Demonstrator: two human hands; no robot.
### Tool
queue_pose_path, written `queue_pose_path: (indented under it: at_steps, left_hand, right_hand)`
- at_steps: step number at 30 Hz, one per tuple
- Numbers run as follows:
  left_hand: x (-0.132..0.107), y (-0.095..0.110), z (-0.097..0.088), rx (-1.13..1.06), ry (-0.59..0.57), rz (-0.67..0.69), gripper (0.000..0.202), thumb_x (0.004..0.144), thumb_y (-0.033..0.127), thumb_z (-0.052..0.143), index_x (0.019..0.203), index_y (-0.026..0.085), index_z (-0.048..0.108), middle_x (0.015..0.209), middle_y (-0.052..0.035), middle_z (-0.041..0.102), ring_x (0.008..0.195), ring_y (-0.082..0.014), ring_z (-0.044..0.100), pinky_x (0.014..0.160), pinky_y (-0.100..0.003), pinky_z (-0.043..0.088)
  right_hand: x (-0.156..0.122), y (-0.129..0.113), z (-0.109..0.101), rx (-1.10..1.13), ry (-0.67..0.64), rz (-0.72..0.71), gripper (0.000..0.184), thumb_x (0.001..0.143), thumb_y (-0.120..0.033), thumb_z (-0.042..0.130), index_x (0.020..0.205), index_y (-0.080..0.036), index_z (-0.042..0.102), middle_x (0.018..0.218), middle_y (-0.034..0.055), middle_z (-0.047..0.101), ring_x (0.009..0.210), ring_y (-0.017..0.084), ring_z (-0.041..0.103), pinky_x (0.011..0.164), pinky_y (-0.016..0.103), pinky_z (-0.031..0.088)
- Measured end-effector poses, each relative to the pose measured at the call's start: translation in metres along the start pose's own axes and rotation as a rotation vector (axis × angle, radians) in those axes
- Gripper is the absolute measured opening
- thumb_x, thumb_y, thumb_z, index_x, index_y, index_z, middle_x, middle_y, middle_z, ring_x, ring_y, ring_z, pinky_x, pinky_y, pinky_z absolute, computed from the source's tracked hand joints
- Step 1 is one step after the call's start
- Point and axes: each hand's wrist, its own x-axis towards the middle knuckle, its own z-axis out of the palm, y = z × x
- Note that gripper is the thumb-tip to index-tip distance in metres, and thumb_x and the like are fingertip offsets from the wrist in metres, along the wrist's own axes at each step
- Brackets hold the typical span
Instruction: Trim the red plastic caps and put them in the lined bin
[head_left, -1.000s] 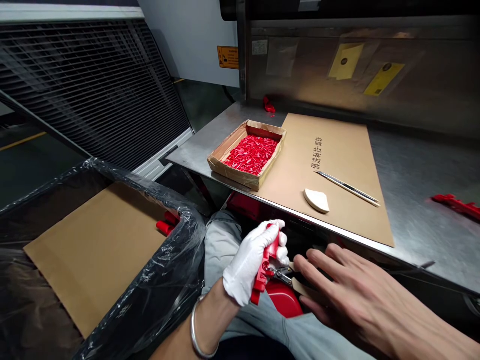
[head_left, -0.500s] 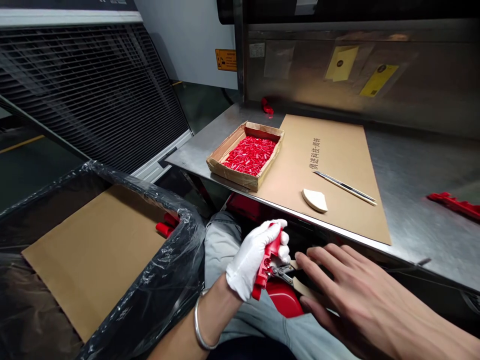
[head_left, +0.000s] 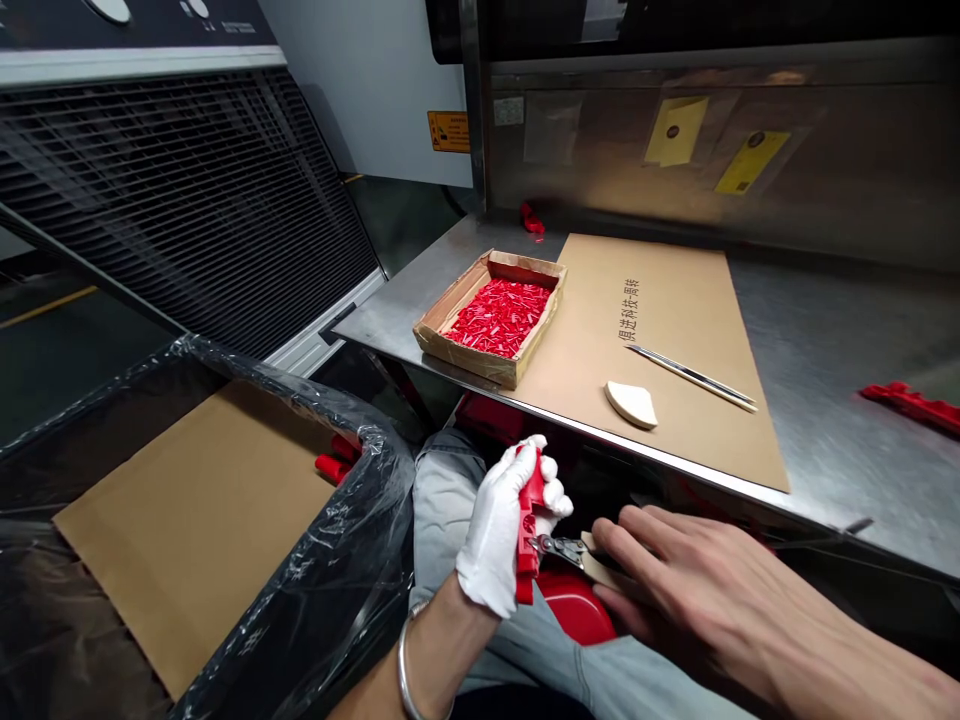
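Orange label [head_left: 449, 131] on pale panel [head_left: 375, 85]

left hand [head_left: 504, 515]: one glove [head_left: 484, 552], white, matte fabric, close-fitting, lightly wrinkled; covers palm, thumb and fingers, ends at the wrist. left wrist: one bangle [head_left: 403, 668], silver-coloured, narrow, smooth, shiny. left forearm [head_left: 442, 630]: bare otherwise. right hand [head_left: 675, 575] and right forearm [head_left: 840, 645]: bare. legs: trousers [head_left: 441, 500], pale grey-blue, softly creased, one seam line [head_left: 579, 662] showing. below the lap: a dark garment [head_left: 517, 704], near-black, only its edge in view, type unclear.
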Motion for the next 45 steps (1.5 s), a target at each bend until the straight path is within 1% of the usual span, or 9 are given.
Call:
queue_pose_path:
  at_steps: [8,13,22,29,32,36,40,42,45]
  left_hand:
    - [0.000,0.011,0.005,-0.062,-0.070,0.004,0.017,0.093,0.023,0.062,0.107,0.016,0.055,0.074,0.0026,0.052,0.053,-0.0066,0.046,0.052,-0.020,0.038]
    - [0.003,0.021,0.002,-0.109,-0.039,0.094,0.012,0.095,0.021,0.059,0.105,0.015,0.057,0.070,0.0034,0.049,0.052,-0.0062,0.044,0.051,-0.020,0.037]
    - [0.002,0.056,-0.010,-0.205,0.021,0.346,0.014,0.092,0.020,0.063,0.105,0.015,0.060,0.073,0.0021,0.051,0.055,-0.0064,0.047,0.054,-0.019,0.044]
    - [-0.006,0.085,-0.021,-0.410,0.086,0.444,0.016,0.102,0.020,0.046,0.098,0.015,0.061,0.072,0.0014,0.049,0.054,-0.0065,0.045,0.051,-0.018,0.045]
    - [-0.012,0.095,-0.024,-0.472,0.056,0.478,0.019,0.103,0.020,0.044,0.095,0.015,0.061,0.072,0.0011,0.049,0.056,-0.0065,0.045,0.055,-0.018,0.047]
    - [-0.021,0.101,-0.023,-0.459,-0.014,0.524,0.020,0.102,0.021,0.045,0.106,0.012,0.063,0.076,-0.0012,0.053,0.060,-0.0072,0.049,0.057,-0.019,0.048]
    - [-0.029,0.101,-0.022,-0.413,-0.078,0.518,0.025,0.102,0.023,0.045,0.114,0.009,0.062,0.077,-0.0020,0.054,0.060,-0.0076,0.050,0.057,-0.020,0.047]
    - [-0.031,0.100,-0.023,-0.397,-0.116,0.502,0.027,0.102,0.024,0.045,0.116,0.008,0.062,0.078,-0.0021,0.054,0.060,-0.0074,0.050,0.058,-0.020,0.046]
    - [-0.031,0.099,-0.022,-0.387,-0.149,0.481,0.029,0.102,0.025,0.045,0.118,0.008,0.061,0.078,-0.0020,0.053,0.060,-0.0071,0.049,0.057,-0.019,0.044]
  right_hand:
    - [0.015,0.001,-0.008,-0.044,0.016,0.057,0.020,0.097,-0.036,0.048,0.097,-0.020,0.059,0.085,0.0048,0.058,0.070,0.020,0.060,0.057,0.034,0.044]
    - [0.029,0.002,-0.001,-0.066,-0.017,0.025,0.021,0.100,-0.035,0.047,0.089,-0.020,0.056,0.078,0.0026,0.057,0.064,0.019,0.059,0.053,0.032,0.041]
    - [0.071,0.005,0.012,-0.166,0.142,-0.093,0.027,0.104,-0.034,0.035,0.097,-0.018,0.056,0.079,0.0046,0.058,0.067,0.020,0.058,0.057,0.033,0.044]
    - [0.094,-0.004,0.005,-0.126,0.196,-0.116,0.025,0.104,-0.036,0.041,0.113,-0.017,0.054,0.086,0.0052,0.062,0.073,0.019,0.061,0.061,0.031,0.044]
    - [0.108,0.011,-0.005,-0.153,0.249,-0.029,0.028,0.104,-0.040,0.042,0.116,-0.018,0.054,0.092,0.0060,0.064,0.072,0.018,0.061,0.062,0.031,0.044]
    - [0.141,0.061,-0.019,-0.376,0.324,0.123,0.038,0.103,-0.049,0.042,0.114,-0.016,0.058,0.098,0.0100,0.067,0.075,0.021,0.063,0.057,0.031,0.038]
    - [0.162,0.109,-0.022,-0.479,0.173,0.107,0.042,0.102,-0.048,0.040,0.112,-0.014,0.063,0.098,0.0136,0.066,0.089,0.027,0.063,0.072,0.039,0.041]
    - [0.161,0.119,-0.022,-0.500,0.142,0.092,0.044,0.101,-0.049,0.039,0.111,-0.015,0.064,0.100,0.0144,0.066,0.092,0.030,0.061,0.078,0.045,0.041]
    - [0.147,0.113,-0.026,-0.517,0.243,0.090,0.047,0.097,-0.055,0.043,0.114,-0.016,0.064,0.109,0.0166,0.066,0.103,0.039,0.057,0.085,0.055,0.040]
